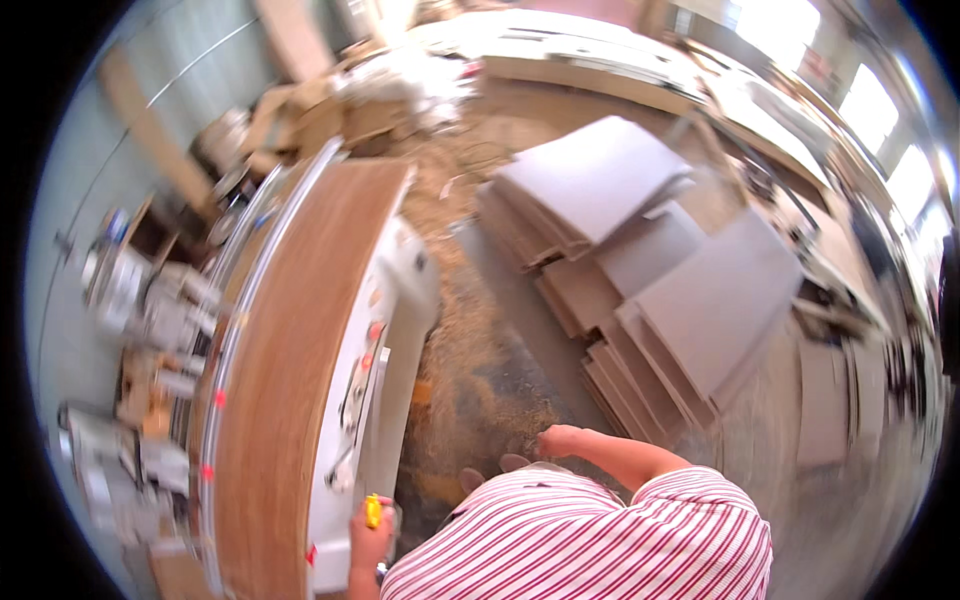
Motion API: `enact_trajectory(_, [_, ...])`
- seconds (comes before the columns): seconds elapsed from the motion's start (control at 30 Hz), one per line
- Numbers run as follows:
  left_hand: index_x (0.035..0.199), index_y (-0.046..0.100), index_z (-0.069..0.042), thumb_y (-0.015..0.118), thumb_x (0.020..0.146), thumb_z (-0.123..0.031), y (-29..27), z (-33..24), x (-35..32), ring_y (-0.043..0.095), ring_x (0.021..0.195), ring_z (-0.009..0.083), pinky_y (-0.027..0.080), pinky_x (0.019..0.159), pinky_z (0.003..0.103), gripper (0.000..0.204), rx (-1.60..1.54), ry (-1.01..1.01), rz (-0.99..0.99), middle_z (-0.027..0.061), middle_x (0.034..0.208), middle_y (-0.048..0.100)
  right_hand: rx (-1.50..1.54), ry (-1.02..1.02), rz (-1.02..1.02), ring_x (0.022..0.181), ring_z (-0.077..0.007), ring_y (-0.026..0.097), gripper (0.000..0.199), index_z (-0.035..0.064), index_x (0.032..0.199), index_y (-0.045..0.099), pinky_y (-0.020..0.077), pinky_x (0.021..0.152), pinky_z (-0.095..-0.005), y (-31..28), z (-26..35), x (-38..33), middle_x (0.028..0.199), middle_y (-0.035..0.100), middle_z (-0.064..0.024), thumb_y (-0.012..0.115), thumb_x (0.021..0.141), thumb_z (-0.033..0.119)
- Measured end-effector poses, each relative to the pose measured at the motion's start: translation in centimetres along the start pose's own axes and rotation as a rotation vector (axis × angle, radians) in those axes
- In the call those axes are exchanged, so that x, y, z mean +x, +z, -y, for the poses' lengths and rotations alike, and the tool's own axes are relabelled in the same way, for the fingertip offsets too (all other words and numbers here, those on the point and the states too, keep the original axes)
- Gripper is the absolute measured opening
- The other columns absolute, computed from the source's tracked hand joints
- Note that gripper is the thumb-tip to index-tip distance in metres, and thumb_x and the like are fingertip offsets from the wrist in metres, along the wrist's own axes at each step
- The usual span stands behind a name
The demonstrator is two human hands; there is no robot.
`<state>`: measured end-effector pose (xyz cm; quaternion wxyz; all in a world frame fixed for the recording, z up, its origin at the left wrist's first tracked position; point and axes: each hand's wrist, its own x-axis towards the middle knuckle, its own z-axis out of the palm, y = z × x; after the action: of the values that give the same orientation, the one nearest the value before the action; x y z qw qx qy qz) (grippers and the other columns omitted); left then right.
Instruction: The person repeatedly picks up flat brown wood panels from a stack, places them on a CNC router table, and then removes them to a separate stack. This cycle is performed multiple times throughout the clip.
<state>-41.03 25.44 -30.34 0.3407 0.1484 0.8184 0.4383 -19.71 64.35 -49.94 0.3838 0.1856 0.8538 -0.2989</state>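
Note:
My left hand (370, 540) is at the lower edge, beside the long white machine (332, 470) with a brown wood-grain top (285, 350). Its fingers are closed round a small yellow tool (373, 511), whose exact kind is too small to tell. My right hand (560, 442) hangs in front of my striped shirt, above the dusty floor and near the stacked boards (645, 400). Its fingers point away and are blurred, so I cannot see whether they hold anything. Neither hand touches the boards.
Flat grey-brown boards (715, 310) lie in uneven stacks to the right, with corners jutting out. Sawdust covers the floor (465, 340) between them and the machine. A metal rail (255, 270) runs along the machine's far left side. Cardboard and white plastic wrap (410, 90) are heaped beyond.

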Motion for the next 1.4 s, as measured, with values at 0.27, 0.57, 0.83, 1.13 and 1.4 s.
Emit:
enact_trajectory(0.27, [0.101,0.064,-0.003,0.064,0.092,-0.016,3.4,-13.0,3.1,0.059,0.075,0.0097,0.049,0.070,0.026,0.016,0.106,-0.024,0.476,0.0040,0.081,0.063,0.460,0.159,-0.404,0.101,-0.0397,0.064,0.045,0.0054,0.107,0.066,0.0498,0.086,-0.0494,2.5,2.4,-3.2,0.104,0.068,-0.0209,0.054,0.093,0.046])
enact_trajectory(0.57, [0.115,0.061,-0.004,0.063,0.094,-0.012,9.5,-15.2,13.4,0.046,0.057,0.0051,0.036,0.050,0.022,0.023,-0.126,-0.042,0.741,-0.0024,0.066,0.050,1.187,0.581,-1.163,0.072,-0.0193,0.070,0.036,0.0012,0.093,0.069,0.0552,0.068,-0.0347,4.5,-9.7,-8.7,0.078,0.071,-0.0117,0.061,0.090,0.036])
enact_trajectory(0.83, [0.117,0.056,-0.004,0.063,0.093,-0.010,20.4,-21.6,22.7,0.051,0.059,0.0081,0.043,0.055,0.023,0.026,-0.128,-0.030,0.780,0.0002,0.071,0.055,1.736,0.050,-1.229,0.063,-0.0073,0.057,0.022,0.0022,0.090,0.062,0.0485,0.057,-0.0222,-11.5,-16.2,-7.4,0.074,0.062,-0.0004,0.061,0.097,0.023])
enact_trajectory(1.13, [0.114,0.058,0.001,0.066,0.089,-0.010,24.3,-24.7,25.5,0.060,0.076,0.0104,0.049,0.074,0.026,0.029,0.054,-0.049,0.584,0.0020,0.080,0.062,1.390,0.378,-1.235,0.113,-0.0275,0.058,0.067,-0.0043,0.125,0.052,0.0464,0.095,-0.0389,-34.0,-31.0,11.2,0.117,0.063,-0.0199,0.071,0.085,0.047])
enact_trajectory(1.4, [0.109,0.058,-0.001,0.064,0.092,-0.012,23.0,-23.3,28.7,0.059,0.070,0.0116,0.050,0.069,0.027,0.021,-0.007,-0.162,0.417,0.0029,0.077,0.060,2.054,0.052,-1.116,0.101,-0.0228,0.061,0.036,0.0072,0.122,0.048,0.0556,0.081,-0.0487,-38.0,-33.6,16.2,0.117,0.060,-0.0085,0.064,0.095,0.025])
